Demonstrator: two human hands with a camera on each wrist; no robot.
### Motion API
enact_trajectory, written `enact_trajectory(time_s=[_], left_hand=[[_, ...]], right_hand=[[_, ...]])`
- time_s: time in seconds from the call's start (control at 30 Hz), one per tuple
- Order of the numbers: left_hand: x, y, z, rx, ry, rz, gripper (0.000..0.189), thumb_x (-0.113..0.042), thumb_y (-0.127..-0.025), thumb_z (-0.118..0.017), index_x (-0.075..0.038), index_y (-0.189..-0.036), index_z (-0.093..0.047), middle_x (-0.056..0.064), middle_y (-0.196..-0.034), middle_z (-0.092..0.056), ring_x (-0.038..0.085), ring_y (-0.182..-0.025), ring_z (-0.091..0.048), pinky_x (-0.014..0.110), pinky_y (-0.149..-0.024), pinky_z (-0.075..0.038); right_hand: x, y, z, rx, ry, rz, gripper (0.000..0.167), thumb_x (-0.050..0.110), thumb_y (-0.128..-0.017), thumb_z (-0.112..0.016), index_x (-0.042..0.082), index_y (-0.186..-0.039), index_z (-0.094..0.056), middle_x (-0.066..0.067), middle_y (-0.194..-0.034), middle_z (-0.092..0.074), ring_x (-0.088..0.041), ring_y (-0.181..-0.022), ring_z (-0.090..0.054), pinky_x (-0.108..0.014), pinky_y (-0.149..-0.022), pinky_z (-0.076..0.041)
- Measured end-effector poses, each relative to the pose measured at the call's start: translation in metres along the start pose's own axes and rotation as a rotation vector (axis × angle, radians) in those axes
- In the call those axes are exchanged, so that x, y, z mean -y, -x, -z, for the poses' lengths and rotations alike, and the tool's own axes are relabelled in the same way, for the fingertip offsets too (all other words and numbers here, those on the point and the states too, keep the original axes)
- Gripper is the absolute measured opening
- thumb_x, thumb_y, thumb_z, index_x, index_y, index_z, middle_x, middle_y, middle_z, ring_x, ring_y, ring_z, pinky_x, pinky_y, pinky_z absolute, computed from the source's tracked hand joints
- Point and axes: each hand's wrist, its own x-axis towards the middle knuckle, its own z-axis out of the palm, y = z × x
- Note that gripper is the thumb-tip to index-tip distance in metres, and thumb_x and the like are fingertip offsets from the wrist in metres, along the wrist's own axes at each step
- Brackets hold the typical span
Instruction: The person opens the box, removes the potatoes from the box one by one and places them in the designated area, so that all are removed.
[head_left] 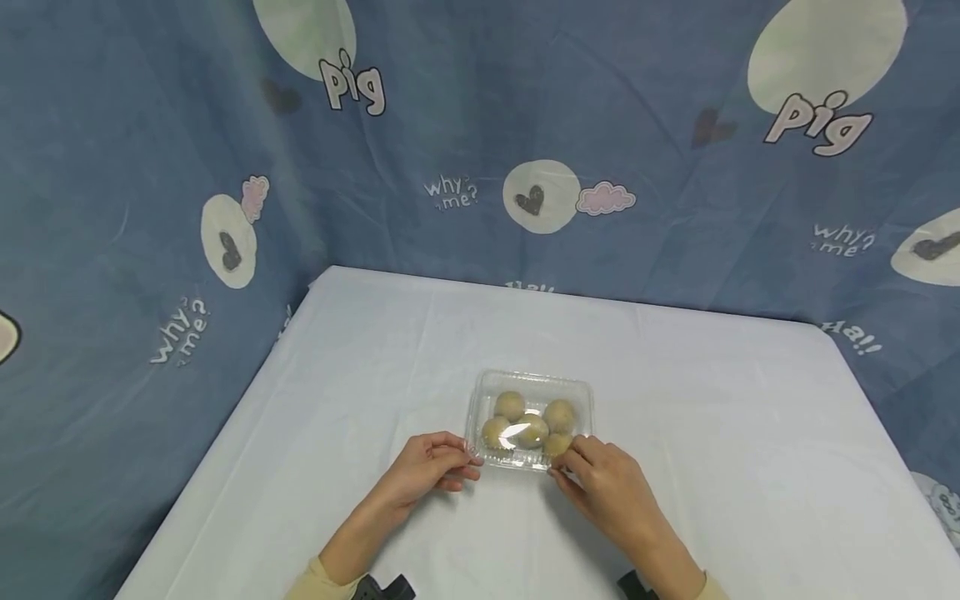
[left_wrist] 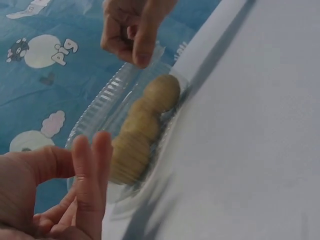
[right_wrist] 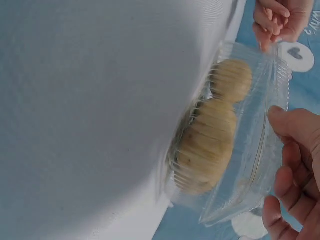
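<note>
Left forearm (head_left: 358, 537) and right forearm (head_left: 651, 537) reach forward, converging. In the left hand (head_left: 431, 469), thumb (left_wrist: 50, 162) and forefinger meet in a pinch; the right hand (head_left: 606, 487) likewise pinches, its remaining fingers (right_wrist: 285, 182) curled loosely inward.

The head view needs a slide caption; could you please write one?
Left hand and right hand at near corners of a clear container of potatoes on white cloth.

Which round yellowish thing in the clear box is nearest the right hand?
The front-right round thing, seen in the head view: the right hand's fingertips overlap its edge, while the other four sit farther away.
</note>
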Motion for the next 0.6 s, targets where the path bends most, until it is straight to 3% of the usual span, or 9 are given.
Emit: enact_trajectory(time_s=[0.33,0.6], left_hand=[[0.004,-0.005,-0.017,-0.164,0.04,-0.075,0.015,0.004,-0.088,-0.062,0.009,-0.101,-0.057,0.017,-0.088,-0.071,0.019,-0.073,-0.07,0.022,-0.062,-0.057],[0.006,-0.004,-0.018,-0.194,0.09,-0.093,0.015,0.006,-0.086,-0.061,0.009,-0.1,-0.057,0.015,-0.085,-0.07,0.021,-0.075,-0.07,0.024,-0.066,-0.059]], right_hand=[[-0.007,-0.001,-0.002,-0.016,0.0,0.082,0.017,0.011,-0.071,-0.082,0.013,-0.078,-0.067,0.009,-0.076,-0.054,-0.003,-0.063,-0.048,-0.017,-0.05,-0.042],[-0.007,-0.003,-0.005,-0.025,-0.02,0.1,0.007,0.015,-0.079,-0.072,0.013,-0.078,-0.066,0.01,-0.074,-0.052,-0.002,-0.062,-0.046,-0.011,-0.049,-0.04]])
